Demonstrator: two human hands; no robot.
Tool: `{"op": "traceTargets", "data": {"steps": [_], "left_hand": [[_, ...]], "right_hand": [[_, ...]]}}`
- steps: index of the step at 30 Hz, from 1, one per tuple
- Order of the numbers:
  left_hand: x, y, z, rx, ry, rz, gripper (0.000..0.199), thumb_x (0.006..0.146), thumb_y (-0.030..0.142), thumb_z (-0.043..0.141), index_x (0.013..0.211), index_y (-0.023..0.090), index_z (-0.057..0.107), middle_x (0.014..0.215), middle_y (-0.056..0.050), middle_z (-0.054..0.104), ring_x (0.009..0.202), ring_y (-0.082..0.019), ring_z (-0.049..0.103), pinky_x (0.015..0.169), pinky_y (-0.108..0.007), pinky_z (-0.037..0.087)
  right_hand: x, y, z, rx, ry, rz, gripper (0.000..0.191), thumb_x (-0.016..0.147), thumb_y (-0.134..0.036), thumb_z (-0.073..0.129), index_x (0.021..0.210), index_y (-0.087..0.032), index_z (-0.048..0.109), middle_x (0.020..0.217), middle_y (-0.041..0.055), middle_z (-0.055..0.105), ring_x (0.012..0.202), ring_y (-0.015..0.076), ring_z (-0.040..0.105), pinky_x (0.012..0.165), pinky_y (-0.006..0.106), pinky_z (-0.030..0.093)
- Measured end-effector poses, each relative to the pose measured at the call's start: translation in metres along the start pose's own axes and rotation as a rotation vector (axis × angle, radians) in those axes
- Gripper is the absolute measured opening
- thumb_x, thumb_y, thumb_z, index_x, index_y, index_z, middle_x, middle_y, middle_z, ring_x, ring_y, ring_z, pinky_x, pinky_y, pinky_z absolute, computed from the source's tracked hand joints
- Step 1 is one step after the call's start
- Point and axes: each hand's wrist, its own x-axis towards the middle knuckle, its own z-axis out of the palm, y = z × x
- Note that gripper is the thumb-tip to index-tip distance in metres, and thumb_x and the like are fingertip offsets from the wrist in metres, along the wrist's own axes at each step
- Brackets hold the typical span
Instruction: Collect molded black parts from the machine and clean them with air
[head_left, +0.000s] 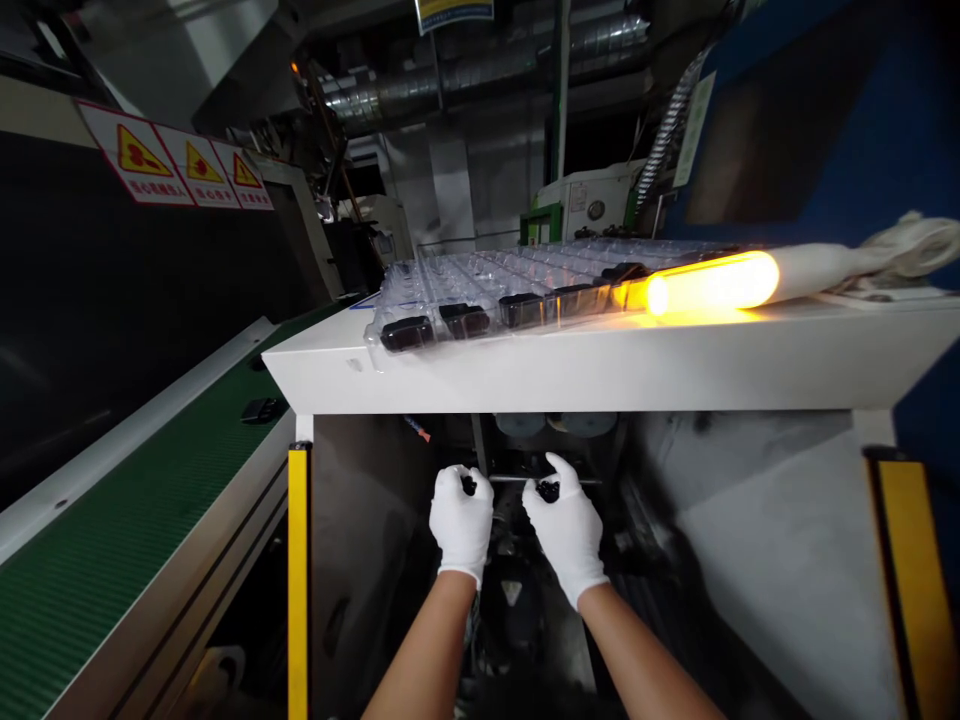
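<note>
Silver ducts point(480, 70) run overhead past a green-and-white machine point(585, 205). Red-bordered yellow warning signs point(172, 160) hang on a black wall point(127, 300) at left, and a blue panel point(847, 130) rises at right.

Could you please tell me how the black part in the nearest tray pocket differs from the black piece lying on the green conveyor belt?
The black part sits in a pocket of the clear plastic tray, up on the white panel, whereas the black piece lies lower, on the green conveyor belt. The part is ringed by plastic; the piece lies bare. Both are small and dark.
</note>
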Motion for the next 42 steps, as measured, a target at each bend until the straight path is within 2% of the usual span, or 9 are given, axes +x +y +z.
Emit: {"op": "traceTargets", "data": {"steps": [5,9,13,16,20,25,31,37,42], "left_hand": [[-0.003,0.003,0.001,-0.051,-0.048,-0.039,0.013,0.083,0.030,0.054,0.089,0.021,0.062,0.089,-0.005,0.067,0.081,-0.022,0.064,0.073,-0.032,0.044],[-0.008,-0.002,-0.007,-0.173,-0.102,-0.006,0.020,0.085,0.037,0.056,0.096,0.021,0.061,0.096,-0.005,0.067,0.092,-0.020,0.064,0.084,-0.031,0.047],[-0.009,-0.014,-0.025,-0.349,-0.224,0.051,0.047,0.079,0.038,0.067,0.122,0.022,0.054,0.115,-0.006,0.067,0.106,-0.018,0.063,0.095,-0.030,0.047],[-0.008,-0.020,-0.035,-0.468,-0.356,-0.014,0.066,0.075,0.038,0.072,0.134,0.023,0.046,0.122,-0.008,0.065,0.110,-0.019,0.062,0.098,-0.031,0.046],[-0.008,-0.015,-0.030,-0.444,-0.346,-0.133,0.041,0.074,0.047,0.070,0.104,0.020,0.061,0.099,-0.007,0.072,0.091,-0.019,0.067,0.084,-0.031,0.050],[-0.004,-0.004,-0.018,-0.357,-0.289,-0.218,0.020,0.076,0.040,0.064,0.085,0.023,0.059,0.079,-0.004,0.071,0.076,-0.022,0.067,0.072,-0.034,0.047],[-0.003,-0.003,-0.017,-0.305,-0.273,-0.237,0.015,0.073,0.036,0.065,0.079,0.025,0.058,0.073,-0.003,0.069,0.070,-0.022,0.064,0.070,-0.034,0.045],[-0.010,-0.009,-0.004,-0.390,-0.253,-0.199,0.012,0.076,0.033,0.060,0.073,0.024,0.053,0.072,0.002,0.066,0.069,-0.015,0.062,0.069,-0.027,0.045],[-0.008,-0.009,0.001,-0.420,-0.260,-0.215,0.008,0.079,0.031,0.058,0.077,0.023,0.056,0.072,0.001,0.064,0.069,-0.015,0.061,0.071,-0.028,0.046]], "right_hand": [[-0.003,0.003,-0.001,-0.071,-0.006,-0.022,0.057,0.083,-0.047,0.049,0.136,-0.024,0.049,0.098,0.0084,0.073,0.080,0.0258,0.068,0.067,0.034,0.046],[-0.003,0.006,-0.002,-0.036,-0.023,-0.053,0.053,0.084,-0.048,0.048,0.132,-0.026,0.052,0.105,0.0073,0.072,0.089,0.0262,0.068,0.072,0.035,0.047],[-0.005,0.008,-0.007,-0.003,-0.039,-0.086,0.053,0.084,-0.050,0.048,0.131,-0.026,0.051,0.106,0.0078,0.072,0.092,0.0273,0.068,0.074,0.037,0.049],[-0.005,0.011,-0.011,0.025,-0.064,-0.161,0.063,0.082,-0.052,0.052,0.137,-0.024,0.044,0.114,0.0072,0.070,0.095,0.0265,0.068,0.078,0.037,0.050],[-0.004,0.015,-0.010,0.100,-0.018,-0.242,0.071,0.079,-0.050,0.058,0.140,-0.018,0.040,0.131,0.0119,0.061,0.117,0.0269,0.059,0.095,0.038,0.047],[-0.005,0.020,-0.002,0.126,0.003,-0.238,0.068,0.082,-0.051,0.054,0.139,-0.017,0.041,0.123,0.0115,0.067,0.110,0.0270,0.063,0.092,0.040,0.049],[-0.009,0.019,0.002,0.170,0.065,-0.205,0.063,0.081,-0.047,0.054,0.136,-0.019,0.044,0.118,0.0097,0.069,0.105,0.0263,0.064,0.090,0.040,0.049],[-0.002,0.022,0.004,0.184,-0.019,-0.189,0.054,0.079,-0.044,0.057,0.127,-0.021,0.055,0.100,0.0064,0.074,0.092,0.0236,0.067,0.085,0.036,0.050],[-0.002,0.021,0.011,0.094,0.062,-0.108,0.056,0.081,-0.046,0.052,0.131,-0.020,0.054,0.100,0.0096,0.072,0.094,0.0276,0.066,0.083,0.040,0.049]]}}
